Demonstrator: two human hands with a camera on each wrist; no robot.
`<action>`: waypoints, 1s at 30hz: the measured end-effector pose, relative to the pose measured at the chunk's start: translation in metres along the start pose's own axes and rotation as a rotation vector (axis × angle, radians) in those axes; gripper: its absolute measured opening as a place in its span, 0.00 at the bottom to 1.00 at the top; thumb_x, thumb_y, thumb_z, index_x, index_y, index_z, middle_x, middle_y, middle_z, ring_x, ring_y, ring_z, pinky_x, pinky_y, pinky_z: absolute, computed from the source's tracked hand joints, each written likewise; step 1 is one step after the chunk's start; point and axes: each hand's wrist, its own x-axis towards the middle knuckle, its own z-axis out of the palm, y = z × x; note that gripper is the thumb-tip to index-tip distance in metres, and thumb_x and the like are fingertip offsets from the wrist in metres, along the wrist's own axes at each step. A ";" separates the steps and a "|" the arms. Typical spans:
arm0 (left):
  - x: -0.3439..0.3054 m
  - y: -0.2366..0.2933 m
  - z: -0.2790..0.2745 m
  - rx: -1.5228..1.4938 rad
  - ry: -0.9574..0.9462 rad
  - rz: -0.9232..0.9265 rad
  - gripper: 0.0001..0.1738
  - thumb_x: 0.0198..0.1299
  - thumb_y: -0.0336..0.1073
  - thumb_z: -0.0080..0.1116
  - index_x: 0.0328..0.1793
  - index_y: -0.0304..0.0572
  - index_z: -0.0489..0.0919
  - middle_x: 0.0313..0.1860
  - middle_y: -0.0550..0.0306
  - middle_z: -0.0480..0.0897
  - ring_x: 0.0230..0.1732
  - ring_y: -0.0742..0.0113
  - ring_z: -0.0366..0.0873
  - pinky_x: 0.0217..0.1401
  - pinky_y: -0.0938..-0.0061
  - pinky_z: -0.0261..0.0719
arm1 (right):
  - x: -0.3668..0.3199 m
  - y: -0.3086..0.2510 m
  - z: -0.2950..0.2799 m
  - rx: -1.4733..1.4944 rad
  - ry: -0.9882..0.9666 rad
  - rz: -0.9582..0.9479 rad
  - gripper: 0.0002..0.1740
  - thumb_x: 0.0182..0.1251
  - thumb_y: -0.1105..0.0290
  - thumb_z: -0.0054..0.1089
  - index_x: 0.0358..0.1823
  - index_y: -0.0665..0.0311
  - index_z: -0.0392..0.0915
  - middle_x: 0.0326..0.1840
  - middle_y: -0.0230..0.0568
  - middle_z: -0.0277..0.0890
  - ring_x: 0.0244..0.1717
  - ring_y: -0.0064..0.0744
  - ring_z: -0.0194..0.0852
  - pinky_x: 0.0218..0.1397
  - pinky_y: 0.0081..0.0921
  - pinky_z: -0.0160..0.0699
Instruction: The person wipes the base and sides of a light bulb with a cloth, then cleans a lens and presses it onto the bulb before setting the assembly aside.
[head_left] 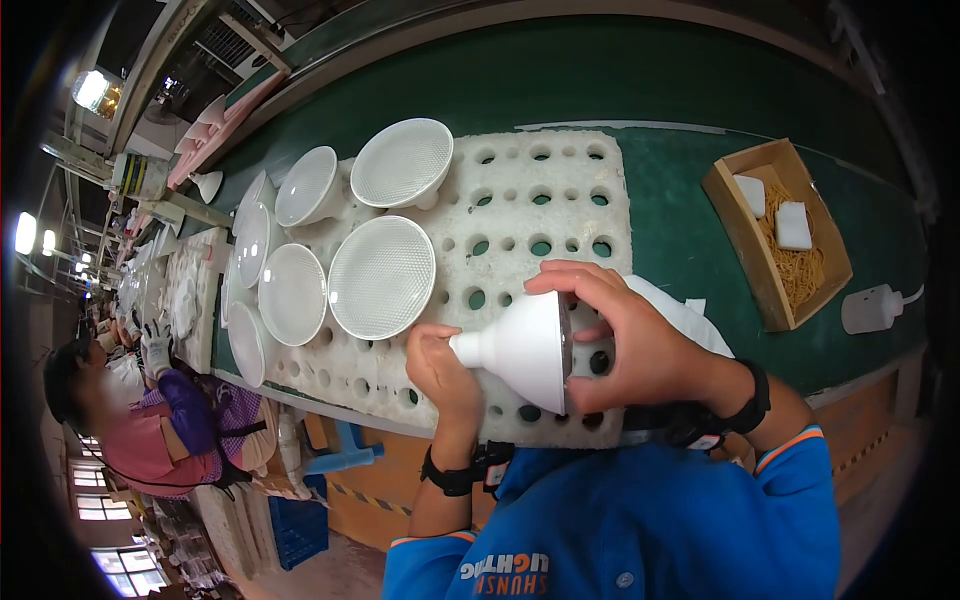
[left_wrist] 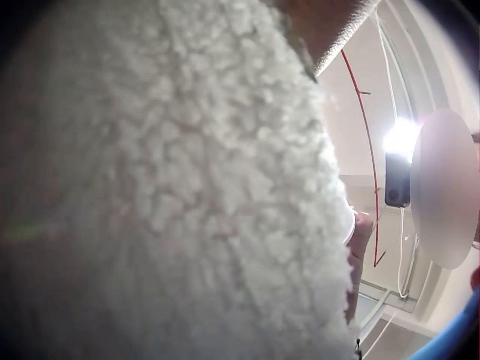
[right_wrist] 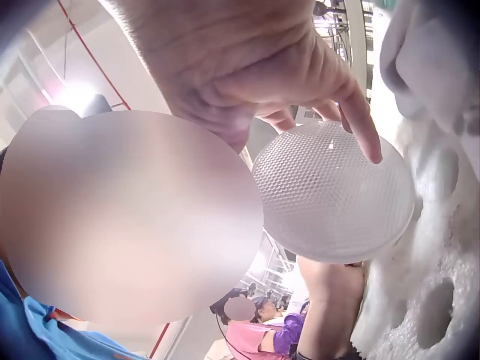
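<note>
A white cone-shaped lamp (head_left: 525, 350) lies on its side in the air over the foam board, its wide face turned right. My left hand (head_left: 445, 375) grips its narrow neck. My right hand (head_left: 650, 335) spans the wide rim, fingers at the top edge and thumb low on the face side. In the right wrist view, the right hand (right_wrist: 255, 67) holds the textured lens (right_wrist: 337, 195) by its edge, with the left forearm (right_wrist: 326, 300) behind. Foam (left_wrist: 187, 187) fills much of the left wrist view, hiding the left hand's grip.
Several similar lamps (head_left: 382, 277) stand face up at the left of the holed foam board (head_left: 510, 220). A cardboard box (head_left: 750, 240) holds white blocks and tan strands. A translucent bottle (head_left: 870, 308) lies at right. Another person (head_left: 150, 430) is at far left.
</note>
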 end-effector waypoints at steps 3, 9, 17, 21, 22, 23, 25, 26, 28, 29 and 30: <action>-0.003 0.007 0.002 0.036 0.026 0.066 0.22 0.68 0.44 0.37 0.30 0.32 0.72 0.24 0.54 0.74 0.28 0.69 0.70 0.34 0.73 0.68 | -0.002 0.005 0.001 0.117 0.023 -0.010 0.41 0.42 0.76 0.66 0.65 0.54 0.66 0.72 0.44 0.51 0.67 0.39 0.60 0.64 0.36 0.75; -0.004 0.006 0.000 0.062 -0.007 0.120 0.23 0.70 0.44 0.36 0.31 0.32 0.71 0.23 0.55 0.72 0.27 0.70 0.69 0.32 0.74 0.67 | 0.010 0.015 -0.005 0.212 0.103 -0.046 0.24 0.51 0.74 0.58 0.53 0.61 0.78 0.54 0.45 0.70 0.53 0.33 0.71 0.56 0.29 0.75; 0.000 -0.005 -0.004 -0.116 -0.028 -0.003 0.22 0.70 0.43 0.36 0.30 0.34 0.71 0.25 0.56 0.72 0.29 0.71 0.68 0.35 0.75 0.67 | 0.005 0.025 0.001 0.161 0.208 -0.081 0.27 0.53 0.73 0.55 0.58 0.62 0.76 0.49 0.47 0.76 0.50 0.33 0.73 0.54 0.30 0.73; 0.002 0.006 -0.007 0.074 -0.039 -0.021 0.21 0.68 0.43 0.35 0.28 0.35 0.71 0.26 0.56 0.72 0.30 0.70 0.67 0.38 0.73 0.68 | -0.022 0.037 -0.030 -0.612 0.103 -0.203 0.32 0.51 0.73 0.60 0.63 0.60 0.70 0.63 0.52 0.65 0.57 0.47 0.68 0.60 0.36 0.70; 0.001 0.009 -0.006 0.028 -0.031 -0.101 0.21 0.67 0.42 0.35 0.28 0.35 0.71 0.26 0.56 0.72 0.30 0.70 0.67 0.38 0.72 0.67 | -0.034 0.035 -0.030 -0.684 0.091 -0.154 0.33 0.50 0.74 0.61 0.63 0.60 0.70 0.65 0.52 0.62 0.59 0.50 0.66 0.61 0.36 0.69; 0.001 0.012 -0.005 -0.019 -0.023 -0.180 0.21 0.67 0.42 0.35 0.28 0.36 0.71 0.26 0.56 0.72 0.30 0.70 0.67 0.39 0.72 0.67 | -0.043 0.035 -0.028 -0.756 0.081 -0.105 0.34 0.49 0.75 0.62 0.63 0.59 0.69 0.68 0.52 0.59 0.60 0.52 0.64 0.62 0.36 0.68; 0.003 0.014 -0.003 0.010 -0.020 -0.218 0.20 0.65 0.41 0.35 0.27 0.36 0.71 0.26 0.56 0.71 0.30 0.69 0.67 0.39 0.72 0.67 | -0.053 0.041 -0.024 -0.737 0.044 -0.050 0.36 0.47 0.78 0.62 0.64 0.58 0.69 0.71 0.50 0.55 0.64 0.53 0.60 0.64 0.36 0.66; 0.003 0.013 -0.002 0.088 -0.025 -0.179 0.19 0.65 0.40 0.35 0.27 0.36 0.71 0.26 0.56 0.71 0.30 0.69 0.67 0.38 0.72 0.67 | -0.056 0.045 -0.025 -0.728 0.025 -0.019 0.37 0.46 0.79 0.62 0.64 0.58 0.69 0.72 0.49 0.53 0.65 0.54 0.58 0.65 0.35 0.65; 0.004 0.015 -0.001 0.151 -0.028 -0.140 0.18 0.64 0.40 0.35 0.27 0.37 0.71 0.26 0.56 0.71 0.29 0.69 0.67 0.38 0.72 0.67 | -0.056 0.057 -0.030 -0.599 0.154 -0.152 0.29 0.47 0.81 0.59 0.56 0.62 0.75 0.59 0.52 0.68 0.55 0.52 0.69 0.56 0.34 0.72; 0.005 0.018 0.000 0.135 -0.029 -0.139 0.18 0.64 0.40 0.35 0.27 0.37 0.71 0.26 0.56 0.72 0.29 0.70 0.67 0.37 0.72 0.67 | -0.054 0.060 -0.038 -0.522 0.188 -0.156 0.26 0.48 0.82 0.58 0.53 0.63 0.76 0.54 0.52 0.71 0.52 0.51 0.72 0.54 0.34 0.73; 0.005 0.020 0.002 0.118 -0.037 -0.140 0.18 0.65 0.39 0.35 0.28 0.37 0.71 0.26 0.57 0.72 0.29 0.70 0.67 0.36 0.73 0.67 | -0.053 0.062 -0.045 -0.444 0.226 -0.155 0.23 0.49 0.82 0.57 0.51 0.65 0.77 0.49 0.52 0.75 0.48 0.50 0.75 0.51 0.34 0.75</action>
